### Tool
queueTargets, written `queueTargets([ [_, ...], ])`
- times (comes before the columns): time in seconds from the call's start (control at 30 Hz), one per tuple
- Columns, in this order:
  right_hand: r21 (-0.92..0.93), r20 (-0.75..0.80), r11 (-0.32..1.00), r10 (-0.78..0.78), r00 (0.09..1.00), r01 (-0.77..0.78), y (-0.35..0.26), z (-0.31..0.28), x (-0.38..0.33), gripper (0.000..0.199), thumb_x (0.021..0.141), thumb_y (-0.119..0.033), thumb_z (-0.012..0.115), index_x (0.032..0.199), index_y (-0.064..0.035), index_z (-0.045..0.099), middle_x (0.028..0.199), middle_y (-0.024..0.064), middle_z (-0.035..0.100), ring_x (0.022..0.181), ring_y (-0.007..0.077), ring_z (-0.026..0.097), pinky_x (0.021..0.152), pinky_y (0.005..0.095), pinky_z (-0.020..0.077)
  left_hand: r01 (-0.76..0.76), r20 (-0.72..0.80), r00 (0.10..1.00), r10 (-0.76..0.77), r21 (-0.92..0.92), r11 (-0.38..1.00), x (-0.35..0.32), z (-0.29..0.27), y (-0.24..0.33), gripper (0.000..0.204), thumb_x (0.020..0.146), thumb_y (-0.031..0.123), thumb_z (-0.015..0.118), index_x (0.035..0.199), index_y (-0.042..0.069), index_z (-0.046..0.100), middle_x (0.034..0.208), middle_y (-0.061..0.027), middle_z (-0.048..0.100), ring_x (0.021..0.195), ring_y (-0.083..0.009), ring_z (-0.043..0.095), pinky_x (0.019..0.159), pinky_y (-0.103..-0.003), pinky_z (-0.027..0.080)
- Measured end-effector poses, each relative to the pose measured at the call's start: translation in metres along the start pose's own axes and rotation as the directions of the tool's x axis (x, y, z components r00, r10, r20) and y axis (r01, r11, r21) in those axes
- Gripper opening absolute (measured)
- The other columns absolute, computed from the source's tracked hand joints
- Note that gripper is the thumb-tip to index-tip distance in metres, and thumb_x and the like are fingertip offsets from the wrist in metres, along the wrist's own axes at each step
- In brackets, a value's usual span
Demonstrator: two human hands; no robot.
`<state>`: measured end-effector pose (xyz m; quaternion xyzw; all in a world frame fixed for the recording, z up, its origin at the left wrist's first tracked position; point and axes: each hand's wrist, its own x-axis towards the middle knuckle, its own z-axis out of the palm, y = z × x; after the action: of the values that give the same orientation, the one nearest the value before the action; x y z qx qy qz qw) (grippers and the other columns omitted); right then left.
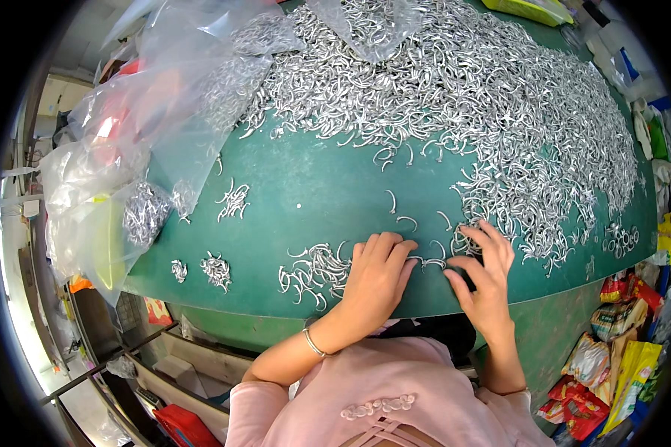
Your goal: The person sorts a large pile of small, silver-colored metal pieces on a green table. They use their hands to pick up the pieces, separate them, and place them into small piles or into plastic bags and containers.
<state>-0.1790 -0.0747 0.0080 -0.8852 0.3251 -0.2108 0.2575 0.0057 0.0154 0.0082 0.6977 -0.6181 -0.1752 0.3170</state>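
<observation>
Small curved silver metal pieces, shaped like hooks, lie in a large heap over the far and right parts of the green table. Close to the near edge, my left hand bends its fingers together beside a smaller pile of these pieces; whatever is under its fingertips is hidden. My right hand rests to its right, thumb and fingers apart, with its fingertips at the edge of the heap. Between the two hands lie a few loose curved pieces.
Clear plastic bags, some with silver pieces inside, cover the table's left side. Small clusters sit at the near left. A yellow-green tray stands at the far edge. Colourful packages are piled off the table at right.
</observation>
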Motion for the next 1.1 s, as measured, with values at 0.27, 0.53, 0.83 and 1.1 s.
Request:
queueTargets([
  [0.27,-0.148,-0.028,0.989,0.025,0.999,-0.029,-0.009,0.008,0.021,0.019,0.078,-0.007,0.072,0.097,-0.009,0.071,0.133,0.0122,0.053,0.133,0.0378,0.042,0.106,0.057,0.0281,-0.055,0.064,0.996,0.054,0.022,0.998,0.0,0.011,0.01,0.025,0.079,0.008,0.074,0.102,0.007,0.064,0.103,-0.0087,0.053,0.094,-0.0265,0.051,0.078,-0.039,0.035],
  [0.53,-0.044,0.004,0.999,0.032,0.999,-0.031,0.003,-0.01,0.003,0.013,0.075,-0.004,0.073,0.087,-0.0058,0.069,0.131,0.0139,0.055,0.133,0.0389,0.043,0.106,0.0528,0.0301,0.031,0.008,0.999,-0.031,-0.067,0.997,-0.011,-0.003,0.006,0.023,0.078,0.002,0.072,0.1,0.006,0.064,0.098,-0.0076,0.056,0.091,-0.0267,0.053,0.078,-0.037,0.036],
  [0.83,-0.063,-0.155,0.997,0.044,0.987,-0.055,-0.007,0.0,-0.007,0.02,0.073,-0.009,0.078,0.089,-0.0069,0.068,0.12,0.0123,0.058,0.118,0.0363,0.05,0.096,0.0457,0.0356,0.089,0.044,0.995,-0.092,0.071,0.993,-0.022,-0.025,0.001,0.02,0.079,0.003,0.072,0.098,0.006,0.065,0.099,-0.0079,0.06,0.092,-0.027,0.055,0.08,-0.037,0.036],
  [1.1,-0.034,-0.02,0.999,-0.021,1.0,0.021,-0.021,0.015,-0.003,0.018,0.072,-0.009,0.078,0.085,-0.0072,0.066,0.086,0.0033,0.058,0.081,0.0238,0.053,0.073,0.038,0.0356,0.169,-0.169,0.975,-0.143,0.147,0.975,-0.007,-0.036,-0.025,0.014,0.08,0.003,0.072,0.092,0.005,0.065,0.091,-0.0078,0.062,0.087,-0.0269,0.056,0.075,-0.037,0.035],
])
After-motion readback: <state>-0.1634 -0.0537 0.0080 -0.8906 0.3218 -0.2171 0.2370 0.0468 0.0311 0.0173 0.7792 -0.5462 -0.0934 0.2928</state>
